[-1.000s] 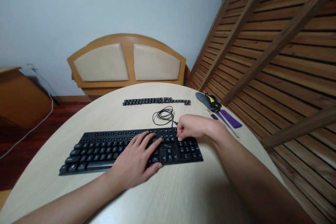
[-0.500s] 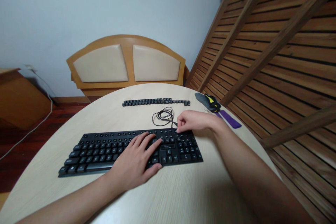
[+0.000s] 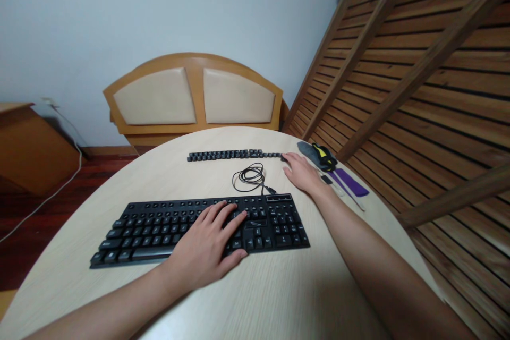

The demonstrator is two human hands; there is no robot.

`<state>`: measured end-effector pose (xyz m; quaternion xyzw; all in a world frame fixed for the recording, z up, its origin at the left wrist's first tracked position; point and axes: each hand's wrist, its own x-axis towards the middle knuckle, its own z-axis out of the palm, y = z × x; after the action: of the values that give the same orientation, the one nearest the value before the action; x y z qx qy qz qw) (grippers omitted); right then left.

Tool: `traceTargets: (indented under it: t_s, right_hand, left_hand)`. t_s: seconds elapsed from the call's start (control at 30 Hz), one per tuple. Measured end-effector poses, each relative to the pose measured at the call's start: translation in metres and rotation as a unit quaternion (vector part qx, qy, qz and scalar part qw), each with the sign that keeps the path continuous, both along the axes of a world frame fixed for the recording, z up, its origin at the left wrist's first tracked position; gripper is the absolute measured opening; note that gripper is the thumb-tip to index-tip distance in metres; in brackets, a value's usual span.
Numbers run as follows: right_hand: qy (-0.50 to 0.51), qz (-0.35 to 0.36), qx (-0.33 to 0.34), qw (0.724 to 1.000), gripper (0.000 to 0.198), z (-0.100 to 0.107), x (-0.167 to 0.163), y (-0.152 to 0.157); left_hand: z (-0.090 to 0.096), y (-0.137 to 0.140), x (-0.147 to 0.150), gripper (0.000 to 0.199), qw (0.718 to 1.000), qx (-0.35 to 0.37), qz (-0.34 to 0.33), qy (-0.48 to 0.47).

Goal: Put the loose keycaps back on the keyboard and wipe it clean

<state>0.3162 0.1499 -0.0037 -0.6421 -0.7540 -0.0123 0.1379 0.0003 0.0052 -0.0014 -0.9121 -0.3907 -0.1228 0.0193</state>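
A black keyboard (image 3: 151,254) lies on the pale round table (image 3: 271,297). My left hand (image 3: 209,241) rests on its middle-right part, fingers spread over the keys and thumb near the front edge. Beyond the keyboard, several loose black keycaps (image 3: 219,155) stand in a long row. My right hand (image 3: 300,170) is at the right end of this row, its fingertips at the last keycaps and its thumb apart from the fingers. The end of the row is partly hidden by these fingers. A coiled black cable (image 3: 251,175) with its plug lies behind the keyboard.
At the table's right side are a grey and yellow-black item (image 3: 322,156), a purple strip (image 3: 350,181) and thin tools partly behind my right arm. A slatted wooden panel (image 3: 418,106) leans close on the right. A padded headboard (image 3: 199,95) stands behind the table.
My right hand has left the keyboard's upper right corner and moved away from me to the end of the keycap row, its pinched fingers now loosened. The left hand has stayed in place.
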Motion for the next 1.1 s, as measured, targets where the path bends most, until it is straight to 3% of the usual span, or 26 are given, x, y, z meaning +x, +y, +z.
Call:
traceTargets:
  t_s: [0.23,0.47,0.63,1.1]
  right_hand:
    - [0.007,0.013,0.014,1.000,0.039,-0.007,0.005,0.006]
    - [0.016,0.005,0.031,0.999,0.052,-0.016,0.008,0.012]
    - [0.023,0.002,0.036,0.999,0.048,-0.019,0.008,0.014]
    - [0.038,0.040,0.025,0.998,0.022,-0.005,0.009,0.012]
  left_hand:
    - [-0.001,0.000,0.000,0.065,1.000,-0.002,0.003,0.003]
    - [-0.002,0.000,0.000,0.064,1.000,0.000,0.001,0.002]
    - [-0.001,0.000,0.000,0.064,1.000,0.000,0.003,0.002]
    - [-0.002,0.000,-0.001,0.064,1.000,0.005,-0.001,0.000]
